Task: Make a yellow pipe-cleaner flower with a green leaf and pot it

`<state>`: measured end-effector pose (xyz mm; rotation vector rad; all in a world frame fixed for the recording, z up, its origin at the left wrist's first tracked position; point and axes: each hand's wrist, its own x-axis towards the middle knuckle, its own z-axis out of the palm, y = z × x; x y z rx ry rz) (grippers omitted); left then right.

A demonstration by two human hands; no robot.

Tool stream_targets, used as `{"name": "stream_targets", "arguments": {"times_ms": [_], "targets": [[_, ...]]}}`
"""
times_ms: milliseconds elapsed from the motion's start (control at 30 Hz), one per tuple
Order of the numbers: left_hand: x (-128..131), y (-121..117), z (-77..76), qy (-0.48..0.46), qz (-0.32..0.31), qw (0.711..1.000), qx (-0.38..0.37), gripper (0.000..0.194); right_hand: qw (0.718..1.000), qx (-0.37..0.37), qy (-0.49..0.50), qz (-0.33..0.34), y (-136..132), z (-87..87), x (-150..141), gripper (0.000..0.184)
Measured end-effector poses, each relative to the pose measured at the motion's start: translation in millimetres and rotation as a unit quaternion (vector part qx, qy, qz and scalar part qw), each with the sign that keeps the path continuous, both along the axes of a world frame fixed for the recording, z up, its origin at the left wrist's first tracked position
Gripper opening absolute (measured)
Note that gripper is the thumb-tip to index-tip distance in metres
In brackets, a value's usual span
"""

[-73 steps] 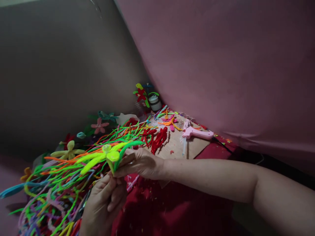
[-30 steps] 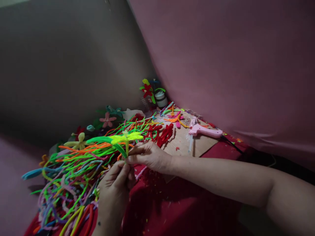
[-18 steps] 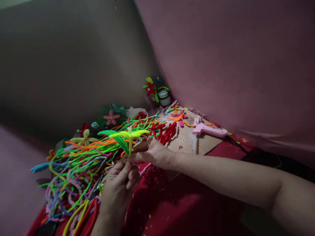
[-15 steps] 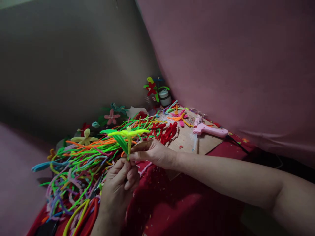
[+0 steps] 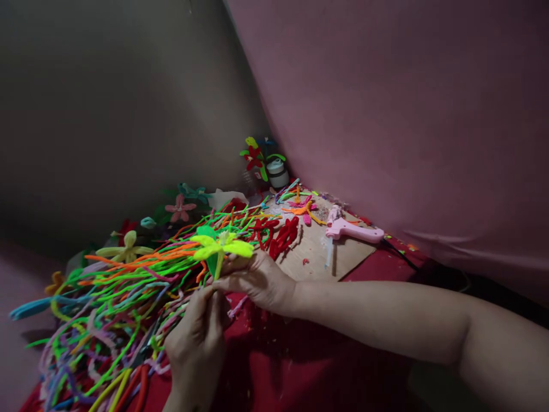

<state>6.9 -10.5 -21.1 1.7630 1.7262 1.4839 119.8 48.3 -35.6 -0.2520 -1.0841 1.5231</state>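
Observation:
A yellow pipe-cleaner flower (image 5: pixel 223 246) with green leaves stands upright between my hands, its petals turned partly toward me. My right hand (image 5: pixel 259 283) pinches the stem just under the bloom, thumb against fingers. Lower down, my left hand (image 5: pixel 199 335) has its fingertips closed around the bottom of the same stem; the stem's end is hidden by the fingers. Behind and left of both hands lies a tangled heap of colourful pipe cleaners (image 5: pixel 128 292). Red pipe-cleaner loops (image 5: pixel 285 236) rest just beyond my right hand.
A pink glue gun (image 5: pixel 354 230) lies on a brown board (image 5: pixel 315 260), its cord running right. Finished flowers (image 5: pixel 180 207) stand along the grey wall. A lidded white container (image 5: pixel 278 173) sits in the corner. Red cloth (image 5: pixel 300 366) covers the table.
The flower has tilted so its petals face me more, and my left fingers have shifted on the stem. The whole view has swung slightly right.

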Motion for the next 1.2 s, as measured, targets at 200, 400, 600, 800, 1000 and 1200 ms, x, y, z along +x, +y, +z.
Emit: {"name": "stream_targets", "arguments": {"times_ms": [200, 400, 600, 800, 1000, 1200], "targets": [[-1.8, 0.6, 10.1, -0.203, -0.103, 0.965, -0.131, 0.019, 0.997, 0.008, -0.060, 0.038, -3.6, 7.2, 4.9, 0.025], [-6.9, 2.3, 15.6, -0.338, -0.141, 0.906, -0.211, 0.028, 0.998, 0.029, -0.046, 0.021, -2.1, 12.7, 5.7, 0.021], [-7.5, 3.3, 8.4, -0.198, -0.147, 0.952, -0.180, 0.022, 0.998, 0.054, -0.035, -0.019, -1.0, 8.8, 7.2, 0.022], [2.9, -1.1, -0.6, 0.071, 0.005, 0.997, 0.019, 0.010, 0.998, 0.029, -0.048, -0.028, 1.9, 1.1, 4.3, 0.026], [-2.5, 2.7, 8.4, -0.257, -0.142, 0.948, -0.123, 0.019, 0.988, 0.086, -0.128, 0.005, -0.5, 6.4, 11.0, 0.026], [-10.0, 4.4, 13.0, -0.398, -0.232, 0.864, -0.206, 0.023, 0.995, 0.052, -0.068, 0.055, -2.7, 11.3, 13.7, 0.022]]}}
